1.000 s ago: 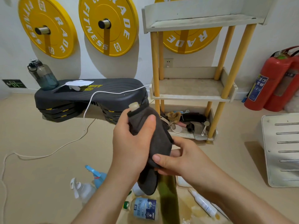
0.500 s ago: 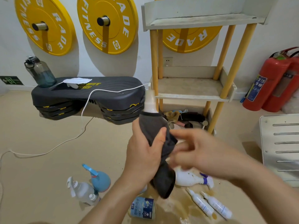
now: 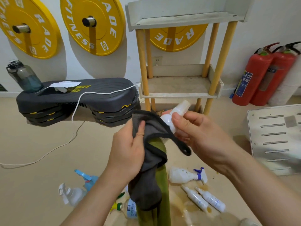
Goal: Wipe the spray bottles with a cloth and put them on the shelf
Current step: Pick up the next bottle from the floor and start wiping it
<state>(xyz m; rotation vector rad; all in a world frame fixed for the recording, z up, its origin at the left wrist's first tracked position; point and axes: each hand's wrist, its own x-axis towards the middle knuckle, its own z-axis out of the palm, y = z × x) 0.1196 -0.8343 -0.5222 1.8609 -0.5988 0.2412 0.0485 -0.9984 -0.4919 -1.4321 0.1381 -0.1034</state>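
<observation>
My right hand (image 3: 200, 132) grips a small white spray bottle (image 3: 172, 117), its capped top tilted up to the right. My left hand (image 3: 128, 152) holds a dark grey cloth (image 3: 149, 160) that hangs down below the bottle, with an olive green layer behind it. Part of the cloth's black edge drapes over the bottle's lower end. The wooden shelf (image 3: 179, 93) stands straight ahead, its middle level bare. More spray bottles lie on the floor: a white one with a blue trigger (image 3: 187, 175), two slim white ones (image 3: 205, 199), a blue one (image 3: 88, 178) and a clear one (image 3: 71, 193).
A dark step platform (image 3: 76, 101) with a water bottle (image 3: 24, 77) and white cable stands at left. Two red fire extinguishers (image 3: 263, 75) lean at right, next to a white slotted panel (image 3: 275, 137). Brown spilled liquid (image 3: 187, 206) wets the floor by the bottles.
My right hand has taken hold of the bottle's upper part and pulled it out of the cloth toward the right. My left hand now holds only the cloth.
</observation>
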